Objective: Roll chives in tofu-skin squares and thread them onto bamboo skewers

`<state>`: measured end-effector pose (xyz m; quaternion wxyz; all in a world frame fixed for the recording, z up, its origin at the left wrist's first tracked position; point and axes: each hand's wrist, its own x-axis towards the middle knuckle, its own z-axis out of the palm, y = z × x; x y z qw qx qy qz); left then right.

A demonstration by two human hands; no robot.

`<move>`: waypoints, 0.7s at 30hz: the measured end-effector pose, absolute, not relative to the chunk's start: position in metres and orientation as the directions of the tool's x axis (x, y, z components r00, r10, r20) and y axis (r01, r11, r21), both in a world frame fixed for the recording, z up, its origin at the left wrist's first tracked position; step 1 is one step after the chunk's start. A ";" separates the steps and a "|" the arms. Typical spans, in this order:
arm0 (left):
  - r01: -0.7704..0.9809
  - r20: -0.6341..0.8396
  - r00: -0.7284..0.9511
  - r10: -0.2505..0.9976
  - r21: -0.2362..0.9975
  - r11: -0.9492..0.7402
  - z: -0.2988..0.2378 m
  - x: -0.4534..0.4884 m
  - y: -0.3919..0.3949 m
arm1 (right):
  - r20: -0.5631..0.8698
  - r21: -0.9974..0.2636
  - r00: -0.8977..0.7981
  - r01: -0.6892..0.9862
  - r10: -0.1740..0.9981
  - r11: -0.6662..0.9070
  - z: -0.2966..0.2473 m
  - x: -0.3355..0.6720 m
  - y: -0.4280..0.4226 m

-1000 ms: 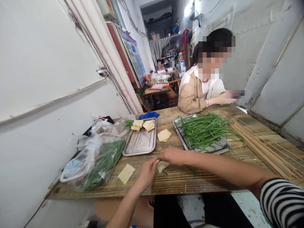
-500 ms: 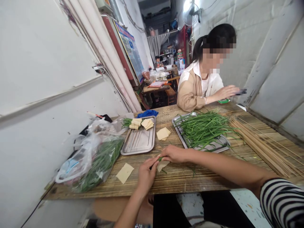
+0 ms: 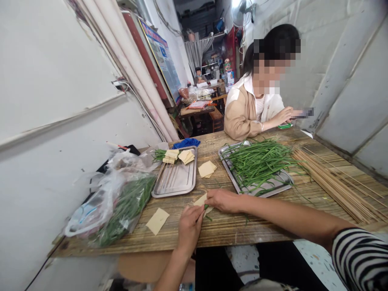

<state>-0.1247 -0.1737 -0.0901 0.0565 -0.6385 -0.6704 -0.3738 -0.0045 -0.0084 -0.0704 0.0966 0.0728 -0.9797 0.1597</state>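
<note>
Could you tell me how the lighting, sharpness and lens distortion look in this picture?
Head view: soft, even light with only faint shadows under the left hand and right hand, both sharp at the thin beige square sheet; the wide lens bows the white wall and stretches the striped sleeve; mild sheen on the rectangular steel tray; the seated person has a pixelated face.

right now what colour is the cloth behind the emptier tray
The cloth is blue; the head view shows it best.
</note>
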 end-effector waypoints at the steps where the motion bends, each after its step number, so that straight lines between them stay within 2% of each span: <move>1: 0.907 0.550 -0.157 0.820 0.409 -0.100 -0.090 -0.124 -0.173 | 0.222 -0.251 -0.969 -0.165 -0.109 0.954 -0.071 -0.004 -0.008; 7: 0.973 0.452 -0.098 0.886 0.231 -0.011 -0.090 -0.123 -0.174 | 0.220 0.010 -0.961 -0.167 -0.165 0.986 -0.068 0.001 -0.013; 12: 0.999 0.333 -0.047 0.942 -0.009 0.053 -0.085 -0.123 -0.180 | 0.204 0.049 -0.964 -0.161 -0.168 0.986 -0.070 0.003 -0.017; 18: 0.998 0.277 -0.050 0.960 -0.022 0.058 -0.063 -0.115 -0.183 | 0.191 0.126 -0.937 -0.271 -0.291 0.954 -0.071 -0.003 -0.018; 21: 0.998 0.314 -0.063 0.948 -0.007 0.069 -0.061 -0.112 -0.181 | 0.195 0.123 -0.941 -0.255 -0.275 0.959 -0.070 -0.006 -0.018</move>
